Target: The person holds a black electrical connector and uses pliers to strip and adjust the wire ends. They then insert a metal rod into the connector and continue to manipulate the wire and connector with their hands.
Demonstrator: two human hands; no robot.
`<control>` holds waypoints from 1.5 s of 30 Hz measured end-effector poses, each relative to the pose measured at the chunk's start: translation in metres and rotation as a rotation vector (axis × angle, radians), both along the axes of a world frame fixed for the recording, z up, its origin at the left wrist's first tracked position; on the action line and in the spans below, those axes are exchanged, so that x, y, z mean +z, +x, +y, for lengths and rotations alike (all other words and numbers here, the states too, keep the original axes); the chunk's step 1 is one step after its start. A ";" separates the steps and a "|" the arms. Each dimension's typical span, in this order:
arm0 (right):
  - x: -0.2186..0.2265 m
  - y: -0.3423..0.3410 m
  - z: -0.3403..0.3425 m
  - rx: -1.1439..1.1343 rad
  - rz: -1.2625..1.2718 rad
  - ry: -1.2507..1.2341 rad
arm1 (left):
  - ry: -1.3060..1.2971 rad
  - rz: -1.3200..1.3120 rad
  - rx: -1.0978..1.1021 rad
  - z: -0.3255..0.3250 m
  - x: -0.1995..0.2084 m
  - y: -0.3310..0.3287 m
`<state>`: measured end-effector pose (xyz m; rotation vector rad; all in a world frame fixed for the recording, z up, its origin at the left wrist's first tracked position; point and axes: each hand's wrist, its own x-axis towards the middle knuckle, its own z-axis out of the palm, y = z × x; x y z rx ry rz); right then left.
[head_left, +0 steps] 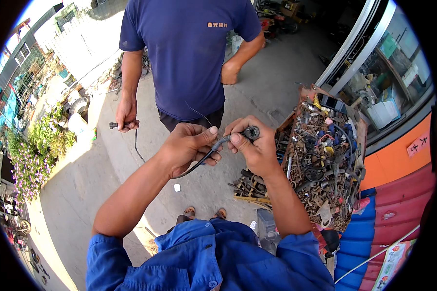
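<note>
Held up in front of me is a black sheathed cable [197,165], with a round black plug connector [251,132] at its right end. My left hand [190,144] is closed on the cable, its thumb on top and the cable curving down below the fingers. Close beside it, my right hand [255,148] pinches the cable just behind the connector, with the thumb pressed against it. Opposite me a person in a dark blue T-shirt [187,53] holds a small black connector [114,125], and a thin black cable [137,145] hangs from that hand. Whether both cables are one is hidden.
To my right stands a bench heaped with small metal parts and wires [320,165]. Beyond it are a glass door frame [359,48] and an orange wall [398,155]. Flowering plants [34,155] grow at the left. A white scrap [177,187] lies on the concrete floor.
</note>
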<state>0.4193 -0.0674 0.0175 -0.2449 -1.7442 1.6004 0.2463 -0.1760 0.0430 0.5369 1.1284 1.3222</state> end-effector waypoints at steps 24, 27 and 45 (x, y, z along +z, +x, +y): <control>0.009 0.002 -0.006 -0.013 -0.007 -0.101 | 0.482 0.962 0.346 -0.013 -0.010 0.039; 0.010 0.002 -0.004 -0.038 -0.090 -0.074 | 0.476 0.953 0.339 -0.013 -0.009 0.036; 0.004 -0.001 0.004 -0.133 -0.017 0.264 | 0.259 0.475 0.019 -0.004 0.001 0.022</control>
